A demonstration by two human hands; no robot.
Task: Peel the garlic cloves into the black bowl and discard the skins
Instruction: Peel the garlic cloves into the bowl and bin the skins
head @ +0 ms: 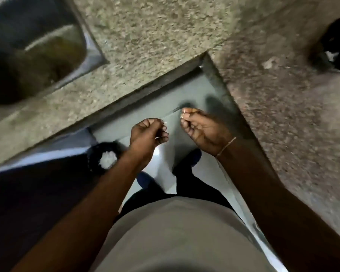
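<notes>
Two hands are working over the floor beside the speckled surface (155, 36)
Left hand (148, 134) is pinching pale skin in its grip; right hand (202, 130) is pinching a small pale piece; black bowl (336, 46) is sitting far right.

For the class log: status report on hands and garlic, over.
Left hand and right hand both curled, fingers pinching small pale bits, likely skin, over the floor. Bin low left holds white scraps. Black bowl far right on counter. Nothing in the way.
</notes>
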